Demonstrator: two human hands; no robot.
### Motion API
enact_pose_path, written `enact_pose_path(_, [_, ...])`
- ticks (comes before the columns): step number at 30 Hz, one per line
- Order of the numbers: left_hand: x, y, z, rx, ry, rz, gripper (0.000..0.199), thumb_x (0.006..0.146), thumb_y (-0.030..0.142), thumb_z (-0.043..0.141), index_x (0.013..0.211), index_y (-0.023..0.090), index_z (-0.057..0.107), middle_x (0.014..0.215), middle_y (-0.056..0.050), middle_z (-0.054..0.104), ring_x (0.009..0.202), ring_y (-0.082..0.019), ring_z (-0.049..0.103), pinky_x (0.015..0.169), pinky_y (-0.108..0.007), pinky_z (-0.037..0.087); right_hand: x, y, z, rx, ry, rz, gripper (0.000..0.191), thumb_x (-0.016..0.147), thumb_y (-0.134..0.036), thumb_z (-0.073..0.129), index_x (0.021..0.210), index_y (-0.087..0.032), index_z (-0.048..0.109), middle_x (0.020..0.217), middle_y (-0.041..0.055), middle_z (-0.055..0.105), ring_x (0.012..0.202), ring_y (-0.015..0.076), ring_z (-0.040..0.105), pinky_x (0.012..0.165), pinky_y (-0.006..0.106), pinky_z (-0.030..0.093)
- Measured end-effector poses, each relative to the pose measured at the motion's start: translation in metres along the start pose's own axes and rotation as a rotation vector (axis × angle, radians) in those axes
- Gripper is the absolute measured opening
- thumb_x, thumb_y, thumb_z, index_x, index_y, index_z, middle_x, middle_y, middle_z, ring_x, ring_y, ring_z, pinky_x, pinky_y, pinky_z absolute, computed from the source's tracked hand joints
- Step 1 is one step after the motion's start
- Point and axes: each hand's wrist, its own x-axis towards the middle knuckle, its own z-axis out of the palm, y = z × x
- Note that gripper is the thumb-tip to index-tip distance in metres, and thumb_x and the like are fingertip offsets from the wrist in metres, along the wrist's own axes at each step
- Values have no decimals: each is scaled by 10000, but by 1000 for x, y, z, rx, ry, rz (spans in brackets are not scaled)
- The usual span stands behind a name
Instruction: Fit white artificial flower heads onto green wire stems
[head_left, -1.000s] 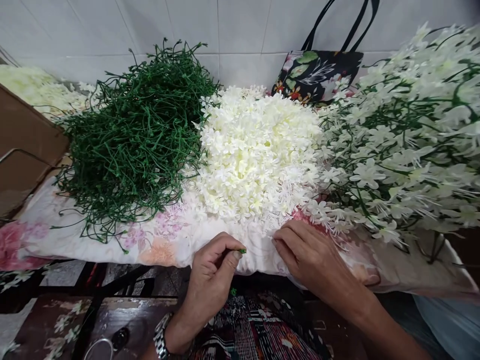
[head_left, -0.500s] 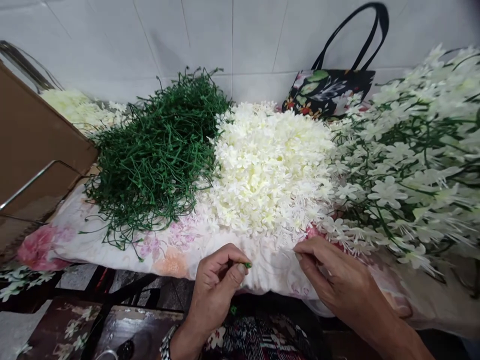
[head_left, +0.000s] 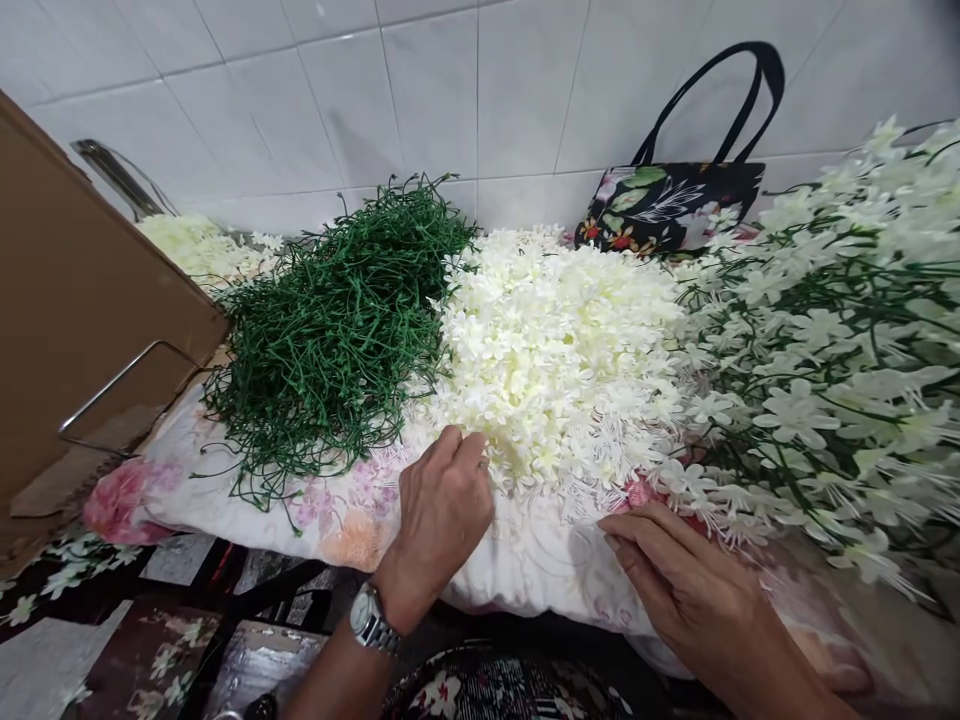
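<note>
My left hand [head_left: 448, 500], with a metal watch at the wrist, is at the front edge of a heap of white blossoms [head_left: 555, 350]. Its fingers are bent and closed, and whatever is between them is hidden. To the right, my right hand [head_left: 675, 575] hangs over the flowered cloth [head_left: 532, 550], thumb and forefinger pinched together; anything in the pinch is too small to make out. Left of the blossoms lies a tangled pile of green plastic stems [head_left: 337, 330].
Assembled white flowers on green stems [head_left: 847, 370] fill the right side. A black floral bag [head_left: 671, 210] leans by the tiled wall. At the left stands a cardboard box [head_left: 90, 310] with a metal wire handle. More pale blossoms [head_left: 202, 248] lie behind the stems.
My left hand has moved forward to the white blossoms and turned its back upward; the green piece seen in it before is out of sight. My right hand keeps its pinch. The view has shifted.
</note>
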Motion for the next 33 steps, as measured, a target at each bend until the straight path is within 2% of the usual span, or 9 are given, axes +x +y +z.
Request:
enact_pose_path(3, [9, 4, 1, 115, -89, 10, 199, 770, 75, 473, 750, 206, 620, 705, -35, 577, 614, -180, 551, 497, -269, 360, -1, -1, 2, 32, 7, 30, 165, 895, -129, 412, 887, -182, 568, 762, 34, 614, 708, 127, 615, 671, 227, 475])
enact_pose_path(6, [11, 5, 1, 82, -79, 1, 203, 760, 61, 481, 680, 201, 603, 671, -24, 557, 593, -166, 538, 494, -266, 340, -1, -1, 3, 53, 16, 60, 161, 899, -150, 409, 872, -187, 563, 763, 33, 601, 710, 134, 603, 665, 237, 466])
enact_pose_path(9, [8, 2, 1, -53, -22, -15, 215, 762, 53, 475, 652, 193, 595, 631, -1, 513, 549, -138, 502, 497, -255, 334, 1, 0, 1, 74, 30, 61, 148, 902, -160, 416, 868, -181, 558, 768, 35, 591, 714, 130, 593, 678, 233, 458])
enact_pose_path(13, [1, -3, 1, -304, 134, 16, 213, 774, 50, 476, 660, 174, 607, 593, 18, 450, 539, -116, 468, 526, -228, 365, 5, 0, -2, 106, 50, 59, 129, 894, -149, 434, 866, -176, 557, 744, 29, 578, 699, 123, 585, 672, 222, 450])
enact_pose_path(18, [-1, 2, -4, -544, 253, 3, 166, 773, 64, 517, 677, 152, 620, 578, 21, 478, 539, -100, 466, 505, -203, 357, 12, -5, -4, 140, 67, 56, 102, 877, -134, 462, 842, -184, 544, 756, 29, 592, 713, 131, 588, 703, 234, 454])
enact_pose_path(21, [0, 11, -11, -698, 195, -131, 172, 747, 73, 529, 606, 156, 584, 578, 23, 483, 521, -91, 435, 467, -196, 321, 22, -15, -7, 174, 76, 88, 94, 866, -126, 474, 831, -189, 535, 760, 27, 580, 723, 134, 581, 701, 243, 460])
enact_pose_path(25, [-5, 24, -17, -887, 75, -341, 187, 709, 82, 513, 545, 170, 497, 591, 31, 434, 538, -94, 402, 473, -199, 307, 39, -34, -7, 220, 136, 102, 88, 844, -99, 489, 828, -172, 537, 878, 66, 572, 839, 140, 572, 733, 245, 468])
enact_pose_path(29, [-13, 32, -19, -1052, 31, -437, 171, 701, 101, 502, 554, 180, 464, 623, 30, 441, 592, -103, 417, 522, -199, 335, 47, -47, 0, 247, 169, 75, 111, 827, -53, 480, 818, -153, 528, 900, 82, 588, 902, 141, 576, 771, 244, 477])
enact_pose_path(33, [-20, 35, -18, -1129, -20, -510, 129, 699, 121, 513, 585, 180, 522, 634, 29, 511, 589, -100, 443, 527, -191, 351, 46, -50, 5, 254, 165, 92, 116, 821, -48, 471, 816, -155, 514, 867, 76, 596, 887, 138, 585, 759, 243, 488])
